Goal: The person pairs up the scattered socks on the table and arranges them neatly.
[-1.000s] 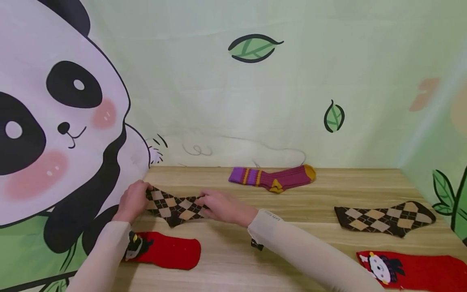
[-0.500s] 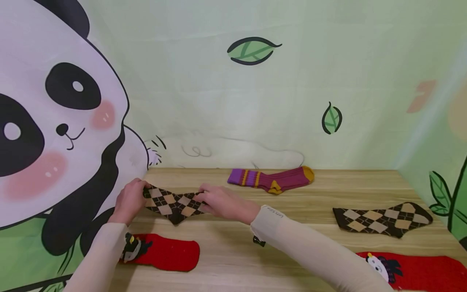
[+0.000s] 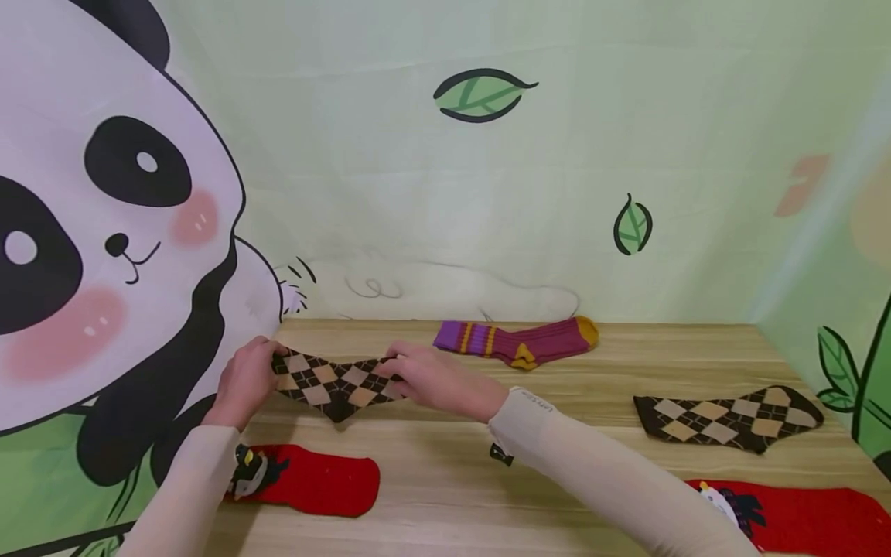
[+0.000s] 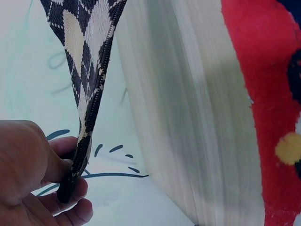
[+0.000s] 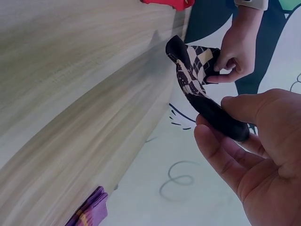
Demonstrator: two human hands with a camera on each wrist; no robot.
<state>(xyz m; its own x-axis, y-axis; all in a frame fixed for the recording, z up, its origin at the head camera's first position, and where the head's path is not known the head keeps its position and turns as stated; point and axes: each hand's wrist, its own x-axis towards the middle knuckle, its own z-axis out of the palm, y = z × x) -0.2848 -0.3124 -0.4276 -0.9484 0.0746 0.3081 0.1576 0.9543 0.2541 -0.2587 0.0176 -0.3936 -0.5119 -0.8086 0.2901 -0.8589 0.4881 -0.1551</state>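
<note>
A black, tan and grey argyle sock (image 3: 337,384) is stretched between my two hands over the left part of the table. My left hand (image 3: 247,379) pinches one end between thumb and fingers; in the left wrist view that end (image 4: 77,165) is bunched into a narrow strip. The other end, with a black tip, is gripped by my right hand (image 3: 445,379), and the right wrist view shows the thumb (image 5: 240,107) pressing on the black part. The dark heel hangs down in the middle.
A red sock (image 3: 327,480) lies in front of my left hand. At the back is a purple sock (image 3: 529,344) with yellow heel and toe. On the right lie another argyle sock (image 3: 724,418) and a red sock (image 3: 821,518). A small dark item (image 3: 500,455) shows under my right sleeve.
The held sock has risen a little, both hands moving up with it. My right hand has shifted slightly right, and the sock is pulled out longer.
</note>
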